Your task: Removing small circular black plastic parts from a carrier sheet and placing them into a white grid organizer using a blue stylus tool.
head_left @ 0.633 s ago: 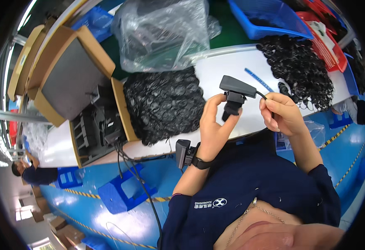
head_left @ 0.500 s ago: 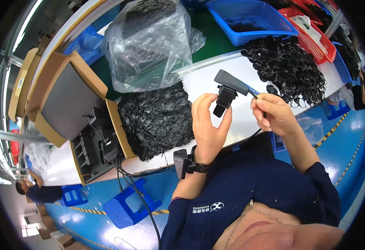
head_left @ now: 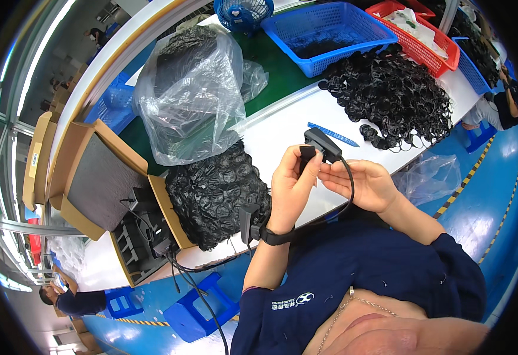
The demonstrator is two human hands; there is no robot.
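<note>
Black plastic is shining on a small gadget (head_left: 325, 145), which is showing just above the fingers, in front of the white table (head_left: 274, 133). The left hand (head_left: 294, 188) is pinching the gadget's dark strap (head_left: 308, 152) between thumb and fingers. The right hand (head_left: 361, 184) is curling its fingers close under the gadget, but whether they are gripping it or only touching it, I cannot tell. A black cord (head_left: 352, 180) is coming out of the gadget and bending down past the right hand. If the left thumb is pressing too softly, the strap could be sliding out, and the gadget could be dropping onto the table or the floor. The cord could be making trouble too: its loop is passing right by the right hand, so a finger catching it could be tugging the gadget sideways. On the left wrist, another black gadget (head_left: 249, 222) is sticking out on a band (head_left: 278, 238), right by the black curly bundle (head_left: 206, 201) as seen from above. If that arm is dipping low, a corner could be snagging the curls. Past the gadget, a blue strip (head_left: 340, 137) is lying near the loose black curls (head_left: 392, 89), where a careless bump could be pushing it into them.
</note>
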